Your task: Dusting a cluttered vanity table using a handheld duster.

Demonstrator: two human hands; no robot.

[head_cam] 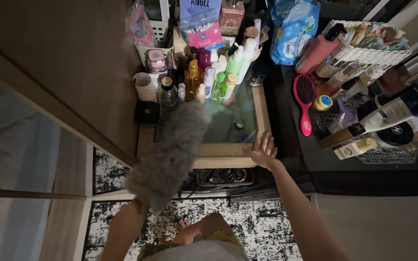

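A long grey fluffy duster (170, 152) reaches up from the lower left onto the glass top of a small wooden table (228, 121). Its tip lies near a cluster of bottles (204, 79) at the table's back. My left hand is hidden behind the duster's base; only the forearm shows below it. With fingers spread, my right hand (263, 150) rests flat on the table's front right wooden edge and holds nothing. A small round cap (239, 124) sits on the glass.
A dark surface to the right carries a pink hairbrush (305, 101), tubes, and a white basket (368, 48) of items. A blue refill pouch (293, 29) leans at the back. A wooden panel (64, 67) stands on the left. A black-and-white rug (247, 222) lies below, with my foot on it.
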